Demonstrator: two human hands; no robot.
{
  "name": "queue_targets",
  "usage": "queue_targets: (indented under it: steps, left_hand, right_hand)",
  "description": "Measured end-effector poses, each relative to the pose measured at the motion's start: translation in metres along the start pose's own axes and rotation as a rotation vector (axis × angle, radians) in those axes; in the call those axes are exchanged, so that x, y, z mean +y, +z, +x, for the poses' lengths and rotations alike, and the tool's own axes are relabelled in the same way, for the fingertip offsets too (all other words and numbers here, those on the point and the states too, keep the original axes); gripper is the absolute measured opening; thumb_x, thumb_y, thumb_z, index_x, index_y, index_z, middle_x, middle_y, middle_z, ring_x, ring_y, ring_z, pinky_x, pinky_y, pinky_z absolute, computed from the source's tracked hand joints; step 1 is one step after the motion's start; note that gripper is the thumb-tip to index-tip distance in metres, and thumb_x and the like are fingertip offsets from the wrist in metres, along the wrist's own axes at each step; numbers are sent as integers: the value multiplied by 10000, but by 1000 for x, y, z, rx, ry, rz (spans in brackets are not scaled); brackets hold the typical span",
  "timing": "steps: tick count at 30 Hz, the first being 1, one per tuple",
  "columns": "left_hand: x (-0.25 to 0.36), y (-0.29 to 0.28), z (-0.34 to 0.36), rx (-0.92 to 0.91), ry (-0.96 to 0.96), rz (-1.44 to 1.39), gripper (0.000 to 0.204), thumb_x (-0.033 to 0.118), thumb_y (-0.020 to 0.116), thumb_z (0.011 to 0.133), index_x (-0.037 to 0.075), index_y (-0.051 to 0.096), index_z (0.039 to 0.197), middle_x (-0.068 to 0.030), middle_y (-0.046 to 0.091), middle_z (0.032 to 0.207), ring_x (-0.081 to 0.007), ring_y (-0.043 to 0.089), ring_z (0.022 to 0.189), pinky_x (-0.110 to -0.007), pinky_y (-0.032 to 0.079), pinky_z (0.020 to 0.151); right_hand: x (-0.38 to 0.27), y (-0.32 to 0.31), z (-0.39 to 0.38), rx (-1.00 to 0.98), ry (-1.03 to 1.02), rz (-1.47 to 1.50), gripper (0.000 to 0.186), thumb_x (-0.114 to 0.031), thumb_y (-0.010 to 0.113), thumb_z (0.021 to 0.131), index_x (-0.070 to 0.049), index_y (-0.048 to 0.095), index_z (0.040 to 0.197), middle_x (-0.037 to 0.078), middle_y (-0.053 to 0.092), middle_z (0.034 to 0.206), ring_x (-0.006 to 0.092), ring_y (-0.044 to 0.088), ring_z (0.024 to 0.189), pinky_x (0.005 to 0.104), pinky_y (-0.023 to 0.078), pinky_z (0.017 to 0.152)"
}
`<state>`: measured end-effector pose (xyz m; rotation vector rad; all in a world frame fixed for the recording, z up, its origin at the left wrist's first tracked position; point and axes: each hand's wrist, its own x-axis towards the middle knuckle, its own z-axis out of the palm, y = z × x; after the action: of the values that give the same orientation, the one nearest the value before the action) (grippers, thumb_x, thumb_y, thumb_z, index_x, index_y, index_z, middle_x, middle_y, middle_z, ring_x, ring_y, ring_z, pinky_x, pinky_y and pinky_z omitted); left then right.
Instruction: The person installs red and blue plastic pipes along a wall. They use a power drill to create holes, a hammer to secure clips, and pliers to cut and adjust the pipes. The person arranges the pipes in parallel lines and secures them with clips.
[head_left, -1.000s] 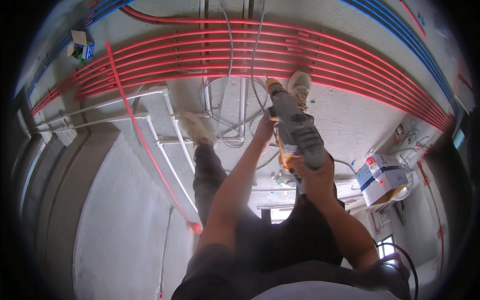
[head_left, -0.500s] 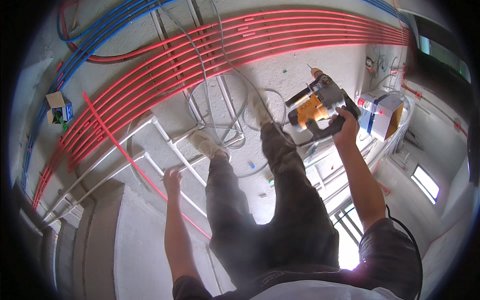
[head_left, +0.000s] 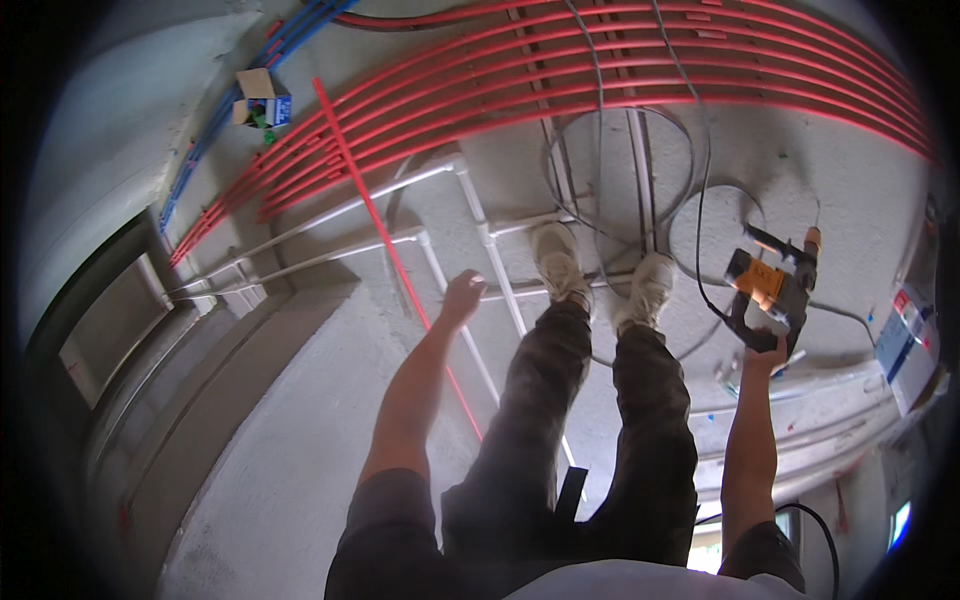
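My right hand point(head_left: 766, 350) grips the rear handle of an orange and black rotary hammer drill point(head_left: 768, 280), held out to my right. The drill's thin bit point(head_left: 817, 212) points away from me, and its side handle sticks out to the left. A black cord point(head_left: 703, 240) runs from the handle toward the far side. My left hand point(head_left: 463, 297) hangs in the air with its fingers loosely bent and nothing visible in them. Nearest to it are a loose red pipe point(head_left: 375, 205) slanting across the floor and white pipes point(head_left: 485, 230).
Parallel red pipes point(head_left: 600, 68) cross the floor ahead, with blue pipes point(head_left: 205, 150) at the far left. A small opened carton point(head_left: 255, 100) stands among them. Loops of grey cable point(head_left: 692, 160) lie beyond my shoes point(head_left: 556, 258). A white and blue box point(head_left: 905, 345) is at the right.
The view has swung left, so the floor things appear farther right. My feet now stand side by side. The drill stays in my right hand, lower in the picture and turned more upright.
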<state>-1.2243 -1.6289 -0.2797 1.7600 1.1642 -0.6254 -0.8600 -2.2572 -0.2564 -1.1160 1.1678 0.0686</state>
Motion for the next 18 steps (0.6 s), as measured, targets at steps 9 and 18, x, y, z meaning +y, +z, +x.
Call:
queue_targets:
  steps: [9,18]
  left_hand:
    - [-12,-40,-75,-10,60,298,312,301,649,977,46,690,1153,-166,723,999,-282,707,944,-417,539,824]
    - [-57,-94,-195,-50,-236,178,290,263,653,930,25,714,1082,-173,713,1037,-336,666,999,-463,528,871]
  right_hand:
    - [72,-19,25,264,401,137,457,-341,491,1063,-32,535,1398,171,597,1363,389,605,1254,638,463,1072]
    - [25,96,-80,-373,242,-988,384,-266,699,956,-118,580,1291,85,666,1057,228,733,779,331,577,625]
